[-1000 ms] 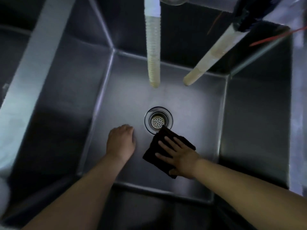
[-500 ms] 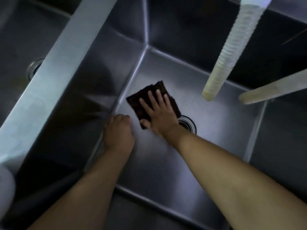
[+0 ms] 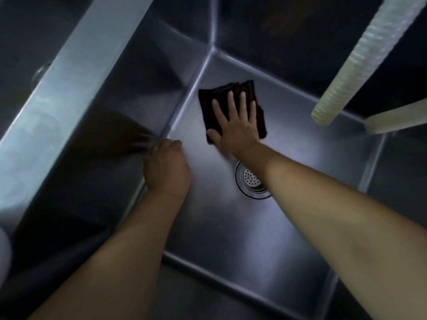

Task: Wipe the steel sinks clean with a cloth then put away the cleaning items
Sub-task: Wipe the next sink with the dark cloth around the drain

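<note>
The steel sink is a deep square basin with a flat floor and dark, upright walls. On its floor, near the far left corner, lies a dark folded cloth, flat on the steel. The right hand presses on the cloth with straight, spread fingers. The left hand rests on the floor just beside the left wall, its fingers curled under. A round drain with a perforated strainer sits in the floor, partly hidden by the right forearm. A broad steel divider on the left separates this basin from a second sink, where the edge of another drain shows.
</note>
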Tool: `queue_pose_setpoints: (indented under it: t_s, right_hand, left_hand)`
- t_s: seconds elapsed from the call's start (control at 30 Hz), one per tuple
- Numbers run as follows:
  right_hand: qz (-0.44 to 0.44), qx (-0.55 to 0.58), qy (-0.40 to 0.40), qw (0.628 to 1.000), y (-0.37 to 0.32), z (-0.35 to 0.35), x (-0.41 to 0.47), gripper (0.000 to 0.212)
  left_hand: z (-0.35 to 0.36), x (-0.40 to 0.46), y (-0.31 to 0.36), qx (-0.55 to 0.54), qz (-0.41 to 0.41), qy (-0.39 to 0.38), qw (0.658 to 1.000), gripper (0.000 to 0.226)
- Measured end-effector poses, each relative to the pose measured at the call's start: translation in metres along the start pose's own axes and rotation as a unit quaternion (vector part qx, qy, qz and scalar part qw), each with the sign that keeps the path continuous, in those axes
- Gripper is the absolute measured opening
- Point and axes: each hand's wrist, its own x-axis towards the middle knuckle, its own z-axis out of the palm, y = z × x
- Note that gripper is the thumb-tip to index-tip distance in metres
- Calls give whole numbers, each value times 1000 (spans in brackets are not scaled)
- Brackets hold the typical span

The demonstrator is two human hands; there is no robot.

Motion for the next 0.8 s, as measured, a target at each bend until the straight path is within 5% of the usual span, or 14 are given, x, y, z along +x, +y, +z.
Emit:
queue_pose_setpoints:
  t_s: [0.17, 0.33, 0.43, 0.63, 0.8]
  right_hand:
    - [-137, 47, 10, 989, -24, 27, -105, 68]
    - [-174, 26, 13, 984, 3, 43, -191, 56]
    - [-121, 10, 5, 993, 34, 40, -216, 54]
    - [150, 8, 8, 989, 45, 21, -192, 54]
    - [113, -83, -38, 989, 16, 8, -145, 35]
  left_hand:
    - [3, -2, 4, -15, 35, -10, 999, 25]
    - [14, -21, 17, -64, 133, -58, 987, 36]
    - [24, -32, 23, -65, 212, -100, 970, 50]
    - [37, -48, 40, 51, 295, -168, 939, 70]
    - [42, -50, 48, 97, 297, -194, 930, 77]
